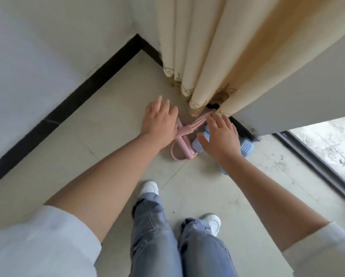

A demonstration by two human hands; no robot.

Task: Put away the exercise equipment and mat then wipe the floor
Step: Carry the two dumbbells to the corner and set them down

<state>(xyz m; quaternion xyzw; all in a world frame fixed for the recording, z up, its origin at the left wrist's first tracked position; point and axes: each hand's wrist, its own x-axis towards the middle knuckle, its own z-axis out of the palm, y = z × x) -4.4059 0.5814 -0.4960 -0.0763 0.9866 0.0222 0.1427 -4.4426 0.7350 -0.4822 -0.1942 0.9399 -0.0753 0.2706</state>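
Hovering with fingers spread and holding nothing, the left hand (pixel 161 118) and right hand (pixel 219 134) are reaching over a pink resistance band (pixel 184 134) and blue dumbbells (pixel 246 147) lying on the floor (pixel 115 108) by the curtain (pixel 207 56).

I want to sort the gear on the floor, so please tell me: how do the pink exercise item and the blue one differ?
The pink resistance band is thin: tubes, straps and a loop spread on the floor. The blue equipment is blocky, with ribbed faces. The pink one reaches up to the curtain hem; the blue one lies mostly hidden under the right hand. The left hand is over the pink one. Both lie on the floor near the corner.
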